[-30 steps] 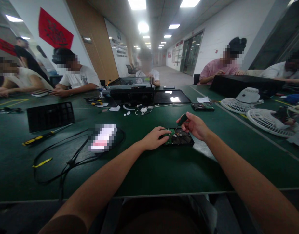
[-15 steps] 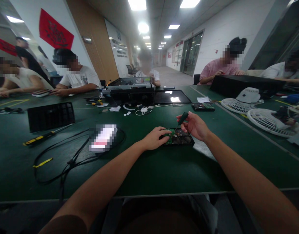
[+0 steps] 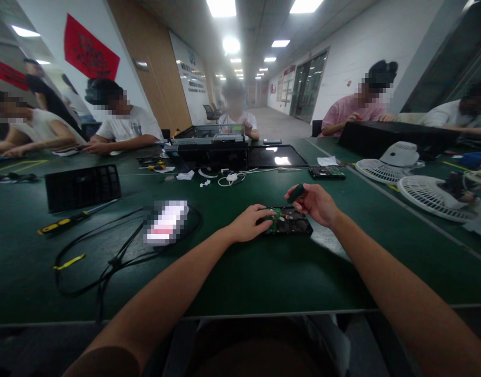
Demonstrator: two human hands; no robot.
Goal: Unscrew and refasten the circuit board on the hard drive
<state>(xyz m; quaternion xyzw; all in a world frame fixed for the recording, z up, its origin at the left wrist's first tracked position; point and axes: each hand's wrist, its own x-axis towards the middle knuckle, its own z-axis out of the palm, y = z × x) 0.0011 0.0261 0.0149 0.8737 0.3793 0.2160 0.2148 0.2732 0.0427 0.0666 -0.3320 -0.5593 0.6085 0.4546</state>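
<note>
A black hard drive (image 3: 293, 226) with a green circuit board lies flat on the green table (image 3: 240, 277) in front of me. My left hand (image 3: 251, 222) grips its left end, the fingers reaching over the board and the thumb along the near side. A screwdriver (image 3: 295, 193) with a dark green handle is held in the fingers of my right hand (image 3: 315, 203). It slants down to the left, its thin shaft pointing at the board. Whether the tip touches the board is too small to make out.
To the left lie a lit phone (image 3: 166, 222), black cables (image 3: 114, 262), a yellow-black screwdriver (image 3: 63, 222) and a black panel (image 3: 82, 187). Behind stand an open computer case (image 3: 209, 152) and another drive (image 3: 326, 172). White fan parts (image 3: 432, 196) are at right; several people sit around.
The screwdriver's handle has tipped further over to the right, and my right hand has shifted slightly down and right. My left hand stays on the hard drive.
</note>
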